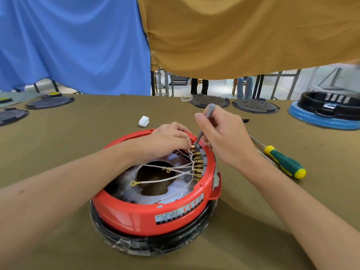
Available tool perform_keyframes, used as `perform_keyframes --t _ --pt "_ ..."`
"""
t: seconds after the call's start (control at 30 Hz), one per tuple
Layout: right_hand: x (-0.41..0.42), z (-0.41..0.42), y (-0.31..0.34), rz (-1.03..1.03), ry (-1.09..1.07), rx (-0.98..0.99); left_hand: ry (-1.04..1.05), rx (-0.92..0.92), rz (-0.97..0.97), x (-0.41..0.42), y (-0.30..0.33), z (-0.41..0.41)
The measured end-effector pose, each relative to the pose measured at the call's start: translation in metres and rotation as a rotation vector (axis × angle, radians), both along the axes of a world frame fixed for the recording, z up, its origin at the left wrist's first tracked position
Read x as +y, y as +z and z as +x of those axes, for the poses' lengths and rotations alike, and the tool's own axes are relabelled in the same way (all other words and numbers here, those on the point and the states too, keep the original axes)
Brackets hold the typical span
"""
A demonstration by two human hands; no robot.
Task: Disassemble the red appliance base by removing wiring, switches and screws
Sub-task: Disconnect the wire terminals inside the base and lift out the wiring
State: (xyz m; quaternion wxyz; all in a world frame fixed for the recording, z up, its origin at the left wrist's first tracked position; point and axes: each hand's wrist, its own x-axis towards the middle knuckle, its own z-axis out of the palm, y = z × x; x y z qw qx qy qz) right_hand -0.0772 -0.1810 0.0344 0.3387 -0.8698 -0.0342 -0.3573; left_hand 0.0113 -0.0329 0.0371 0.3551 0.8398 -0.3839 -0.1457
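Over the red base (148,211), left hand (169,139) pinches a wire terminal (192,147); right hand (224,137) grips a grey screwdriver (204,123).

view: head-worn, single wide-angle
faces: forward and down over the worktop (78,133)
nearness: close, forearms fill the lower frame

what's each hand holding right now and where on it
The right hand grips a slim grey screwdriver around its handle. The left hand pinches a brass wire terminal at the red appliance base rim.
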Motion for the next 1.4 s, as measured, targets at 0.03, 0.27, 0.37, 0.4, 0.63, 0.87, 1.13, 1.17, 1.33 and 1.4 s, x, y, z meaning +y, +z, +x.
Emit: perform_keyframes --t 0.03,0.27,0.37,0.4,0.63,0.87,1.13,1.17,1.33,1.4 --pt "0.001 0.000 0.000 -0.029 -0.007 0.005 -0.002 0.006 -0.006 0.000 0.000 0.000" --pt "-0.006 0.008 -0.002 0.267 0.050 0.115 -0.033 0.077 -0.051 0.001 -0.001 0.003" --pt "-0.010 0.012 -0.005 0.477 0.067 0.173 -0.048 0.106 -0.053 0.003 -0.001 0.004" --pt "-0.011 0.013 -0.006 0.501 0.068 0.175 -0.049 0.108 -0.054 0.003 0.000 0.004" --pt "-0.012 0.015 -0.008 0.572 0.078 0.197 -0.043 0.127 -0.060 0.003 0.001 0.003" --pt "-0.006 0.013 -0.012 0.495 0.087 0.122 -0.050 0.143 -0.047 0.004 0.004 0.000" --pt "-0.006 0.013 -0.013 0.370 0.084 0.032 -0.039 0.162 -0.068 0.004 0.004 0.000" --pt "-0.006 0.013 -0.014 0.368 0.084 0.035 -0.037 0.165 -0.071 0.004 0.004 0.000" --pt "-0.008 0.015 -0.014 0.504 0.093 0.102 -0.037 0.163 -0.069 0.004 0.005 -0.002" --pt "-0.009 0.016 -0.015 0.574 0.091 0.143 -0.037 0.172 -0.075 0.004 0.005 -0.002"
